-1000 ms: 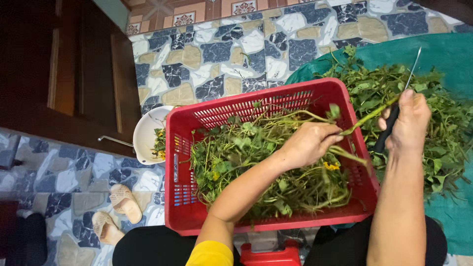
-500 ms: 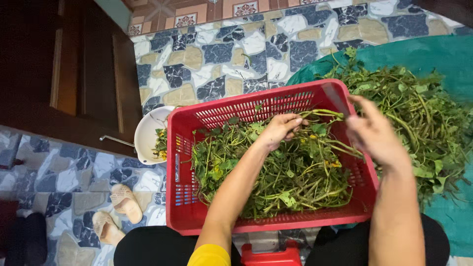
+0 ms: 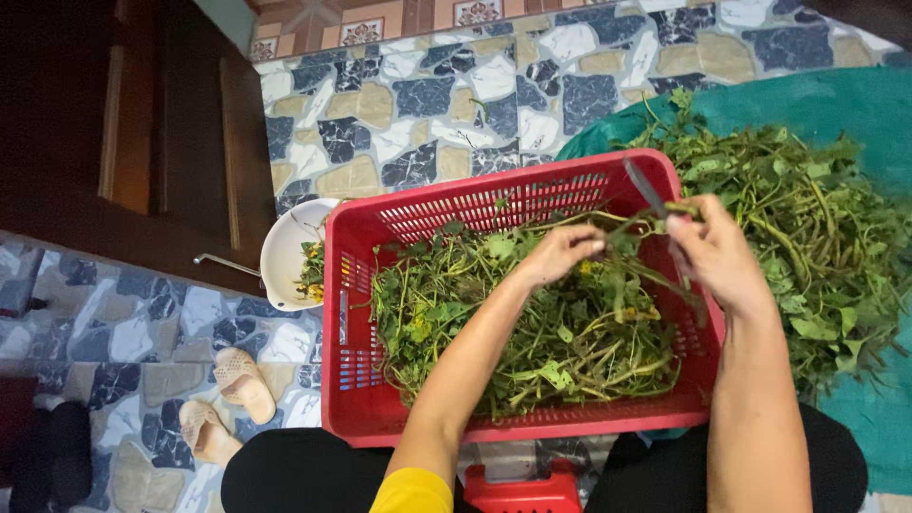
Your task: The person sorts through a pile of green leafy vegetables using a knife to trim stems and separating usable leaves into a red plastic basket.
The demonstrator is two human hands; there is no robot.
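I am looking down at the red basket (image 3: 353, 313), where my left hand (image 3: 560, 255) and right hand (image 3: 717, 258) are meeting over the far right corner. A green stem (image 3: 635, 220) is running between them, its long axis lying roughly left to right, tilting slightly up toward the right hand. My left fingers (image 3: 591, 247) are pinching closed on the stem's near end, so the stalk is leading away from them to the right. My right hand is curling shut around a dark-handled knife (image 3: 646, 188), whose blade is pointing up and away over the basket's rim, and its fingertips are also touching the stem's far end. The right hand is sitting nearer the loose pile of greens (image 3: 807, 237) on the teal sheet (image 3: 855, 104); the left is hovering over the trimmed greens (image 3: 532, 342) inside the basket. A white bowl (image 3: 285, 256) is standing just beside the basket's left wall
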